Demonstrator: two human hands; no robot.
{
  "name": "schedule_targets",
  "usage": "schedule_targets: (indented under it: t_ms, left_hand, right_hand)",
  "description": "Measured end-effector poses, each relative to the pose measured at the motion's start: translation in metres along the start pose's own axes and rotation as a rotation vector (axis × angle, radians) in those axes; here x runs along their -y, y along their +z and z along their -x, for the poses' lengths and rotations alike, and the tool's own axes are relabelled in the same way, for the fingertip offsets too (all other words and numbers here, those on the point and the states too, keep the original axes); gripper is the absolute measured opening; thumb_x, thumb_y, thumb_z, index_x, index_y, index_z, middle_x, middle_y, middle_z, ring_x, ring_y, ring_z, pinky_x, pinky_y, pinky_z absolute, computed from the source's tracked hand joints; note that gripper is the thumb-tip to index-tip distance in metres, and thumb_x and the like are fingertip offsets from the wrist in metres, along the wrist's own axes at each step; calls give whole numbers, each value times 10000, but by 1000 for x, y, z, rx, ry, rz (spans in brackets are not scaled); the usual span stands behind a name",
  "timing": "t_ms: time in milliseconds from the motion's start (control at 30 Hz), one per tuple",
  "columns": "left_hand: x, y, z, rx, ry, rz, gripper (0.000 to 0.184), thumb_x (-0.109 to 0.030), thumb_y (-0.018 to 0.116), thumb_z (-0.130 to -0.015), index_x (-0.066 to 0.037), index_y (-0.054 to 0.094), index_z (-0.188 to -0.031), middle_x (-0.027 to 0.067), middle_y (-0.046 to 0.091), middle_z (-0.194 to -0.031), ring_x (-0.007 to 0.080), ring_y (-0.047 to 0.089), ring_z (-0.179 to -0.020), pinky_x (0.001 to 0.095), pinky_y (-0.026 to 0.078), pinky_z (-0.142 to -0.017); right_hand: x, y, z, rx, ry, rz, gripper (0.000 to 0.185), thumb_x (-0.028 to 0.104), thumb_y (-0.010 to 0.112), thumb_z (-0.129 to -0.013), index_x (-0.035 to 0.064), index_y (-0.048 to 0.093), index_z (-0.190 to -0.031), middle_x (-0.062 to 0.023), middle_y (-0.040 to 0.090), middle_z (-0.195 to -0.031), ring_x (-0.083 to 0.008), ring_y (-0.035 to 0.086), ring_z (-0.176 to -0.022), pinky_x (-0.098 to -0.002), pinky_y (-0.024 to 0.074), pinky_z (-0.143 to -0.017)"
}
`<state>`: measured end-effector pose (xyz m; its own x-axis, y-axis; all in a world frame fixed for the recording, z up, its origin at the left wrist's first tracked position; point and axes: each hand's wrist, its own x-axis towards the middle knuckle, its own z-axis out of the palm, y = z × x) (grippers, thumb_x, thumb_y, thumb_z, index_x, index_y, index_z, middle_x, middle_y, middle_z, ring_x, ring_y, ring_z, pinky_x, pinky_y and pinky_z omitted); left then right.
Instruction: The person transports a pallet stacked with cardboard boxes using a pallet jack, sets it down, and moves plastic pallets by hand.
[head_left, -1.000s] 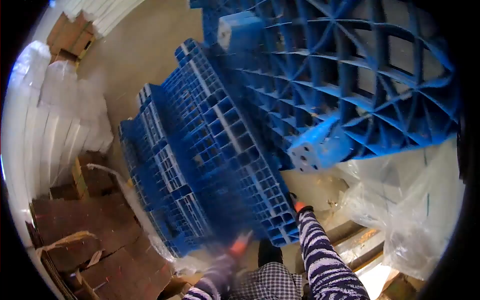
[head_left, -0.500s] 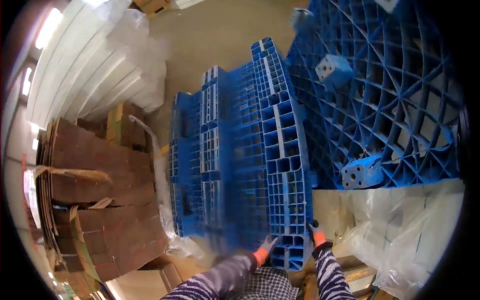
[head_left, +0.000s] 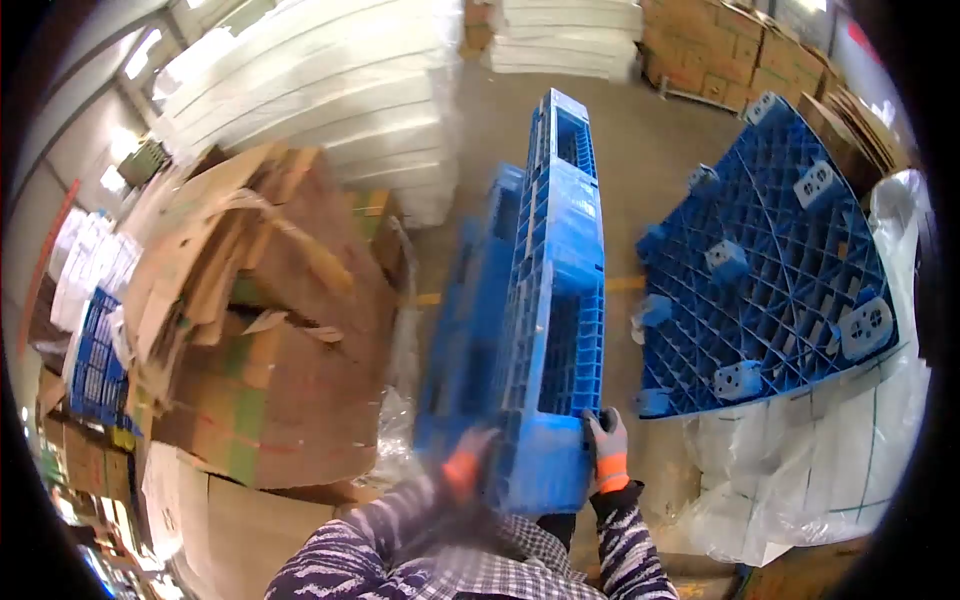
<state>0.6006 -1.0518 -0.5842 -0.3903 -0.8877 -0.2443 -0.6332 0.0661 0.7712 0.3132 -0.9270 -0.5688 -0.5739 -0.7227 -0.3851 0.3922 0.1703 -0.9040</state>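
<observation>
"At nine o'clock?"
"Cardboard, looming larger than before."
"Left hand?"
"Blurred at six, beside the blue pallet; can't tell its grip. That pallet stands on edge towards one, turned narrower now."
"Right hand?"
"Clamped on its near end, between four and five. Lattice pallet at three, looking smaller."

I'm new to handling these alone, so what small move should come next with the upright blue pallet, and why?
Probably settle the left hand firmly on the near end of the upright blue pallet: the right hand grips that end, but the left is blurred, its contact unclear, and a pallet on edge could tip.
</observation>
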Motion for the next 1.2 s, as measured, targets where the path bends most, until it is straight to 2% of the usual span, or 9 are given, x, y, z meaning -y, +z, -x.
schedule_targets:
  t_ms: [67, 233, 400, 467, 633, 700, 1000, 1133, 1200]
  left_hand:
    - [-36, -11, 9, 56, -456, 639, 297, -276, 544, -950, -50, 631, -1121, 74, 674, -1014, 177, 646, -870, 339, 527, -790]
    - [-114, 14, 38, 282, -766, 1150, 437, -455, 604, -903, -92, 628, -1146, 85, 688, -1066, 208, 659, -934, 400, 550, -836]
    - [-87, -14, 87, 187, -729, 1290, 498, -473, 545, -933, -72, 570, -1227, 107, 645, -1114, 220, 615, -979, 390, 530, -865]
    - [-82, -89, 136, 133, -715, 1321, 502, -475, 545, -932, -72, 569, -1231, 107, 644, -1118, 220, 613, -983, 390, 528, -868]
    - [-71, -164, 218, 34, -711, 1340, 513, -480, 545, -930, -72, 565, -1241, 107, 640, -1127, 220, 609, -994, 389, 524, -876]
    - [-65, -177, 236, 26, -705, 1350, 517, -482, 545, -929, -72, 564, -1245, 107, 638, -1130, 220, 607, -998, 389, 522, -879]
    - [-41, -210, 246, 97, -621, 1314, 537, -490, 546, -926, -73, 557, -1263, 106, 632, -1146, 220, 598, -1018, 388, 514, -892]
    - [111, -294, 201, -55, -268, 818, 519, -435, 502, -964, -52, 522, -1314, 102, 615, -1177, 208, 578, -1047, 357, 479, -931]
    - [-9, -283, 222, -381, 115, 303, 458, -194, 464, -989, 9, 419, -1397, 112, 477, -1403, 198, 460, -1263, 315, 361, -1045]
  right_hand:
    - [27, 13, 7, 26, -7, -117, 407, 216, 757, -832, -14, 581, -1117, -78, 634, -956, -151, 577, -846, -282, 477, -783]
    - [28, -15, 3, 302, 144, -333, 548, 136, 748, -831, 17, 480, -1294, -72, 612, -994, -166, 630, -793, -337, 573, -585]
    - [26, 17, 42, 460, 21, -181, 755, 228, 778, -807, 49, 394, -1432, -93, 633, -1098, -165, 615, -901, -307, 545, -744]
    - [60, 85, 104, 572, 56, 52, 862, 400, 761, -794, 124, 320, -1481, -209, 583, -1234, -297, 579, -1105, -399, 479, -929]
    - [-1, 165, 174, 759, -168, 380, 1002, 593, 653, -798, 222, 87, -1537, -306, 449, -1372, -456, 439, -1276, -475, 378, -1046]
    - [26, 176, 203, 779, -45, 515, 903, 321, 689, -809, 43, 180, -1502, -272, 560, -1256, -326, 591, -1115, -396, 472, -942]
    - [57, 205, 243, 669, -156, 422, 846, 454, 590, -895, 26, 186, -1502, -296, 379, -1433, -396, 461, -1272, -431, 359, -1072]
    - [55, 193, 261, 484, -219, 460, 785, 454, 550, -916, 137, 167, -1523, -274, 465, -1373, -411, 520, -1197, -438, 419, -1005]
    - [67, 179, 272, 472, -140, 472, 747, 470, 517, -927, 183, 171, -1524, -267, 484, -1349, -415, 530, -1166, -453, 432, -975]
